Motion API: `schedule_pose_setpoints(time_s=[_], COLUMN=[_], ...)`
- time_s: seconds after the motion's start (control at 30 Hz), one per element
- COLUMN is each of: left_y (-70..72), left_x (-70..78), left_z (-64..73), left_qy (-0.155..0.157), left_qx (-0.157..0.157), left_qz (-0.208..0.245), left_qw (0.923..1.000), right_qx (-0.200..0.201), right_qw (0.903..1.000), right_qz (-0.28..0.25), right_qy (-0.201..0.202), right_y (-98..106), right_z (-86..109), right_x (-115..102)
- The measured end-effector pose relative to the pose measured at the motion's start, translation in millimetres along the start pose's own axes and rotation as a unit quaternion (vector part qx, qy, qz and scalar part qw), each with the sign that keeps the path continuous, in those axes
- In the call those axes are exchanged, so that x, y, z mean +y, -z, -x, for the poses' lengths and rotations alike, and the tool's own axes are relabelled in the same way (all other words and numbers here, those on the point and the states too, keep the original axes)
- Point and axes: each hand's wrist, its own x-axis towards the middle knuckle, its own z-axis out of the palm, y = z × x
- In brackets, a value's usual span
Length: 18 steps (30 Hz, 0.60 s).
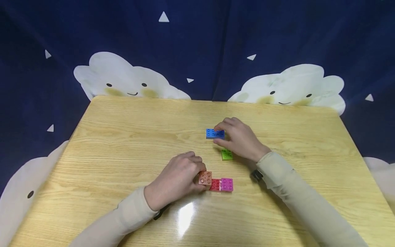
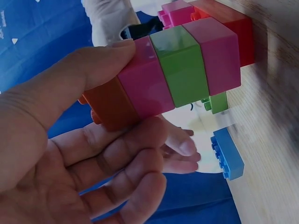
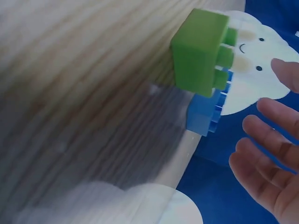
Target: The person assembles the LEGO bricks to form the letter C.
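Note:
My left hand (image 1: 179, 176) pinches a stack of toy building bricks between thumb and fingers. In the left wrist view, this stack runs from an orange brick (image 2: 107, 105) on top through pink (image 2: 147, 81) and green (image 2: 180, 65) to another pink brick (image 2: 219, 56). Beside its lower end lies a red brick (image 1: 215, 184) with a pink brick (image 1: 227, 184) at its right end; whether the stack is joined to the red one I cannot tell. My right hand (image 1: 239, 137) hovers over a blue brick (image 1: 210, 133), thumb and fingers spread. A green brick (image 1: 227, 155) sits below that hand.
The wooden table (image 1: 129, 137) carries all the bricks. A dark blue curtain (image 1: 197, 44) with white clouds hangs behind its far edge. Both wrists wear dark straps, and light glares off the tabletop near the left forearm (image 1: 123, 219).

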Motion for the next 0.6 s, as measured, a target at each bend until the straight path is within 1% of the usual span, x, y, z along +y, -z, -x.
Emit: schedule_pose_setpoints(time_s=[0.2,0.43,0.6], left_y=[0.4,1.2,-0.2], left_x=[0.1,1.0,1.7], left_z=[0.0,-1.2,-0.6], left_qy=[0.001,-0.001,0.003], left_qx=[-0.001,-0.003,0.0], left_qz=[-0.008,-0.014,-0.011], left_qw=[1.0,0.9999,0.9999], right_qx=[-0.031,-0.049,-0.065], right_qw=[0.9993,0.9981,0.9959], right_qz=[0.021,0.038,0.062], right_qy=[-0.006,-0.008,-0.008], right_y=[-5.3,-8.6,-12.6], right_z=[-12.2,-19.7,-24.3], right_x=[4.6,6.4,7.3])
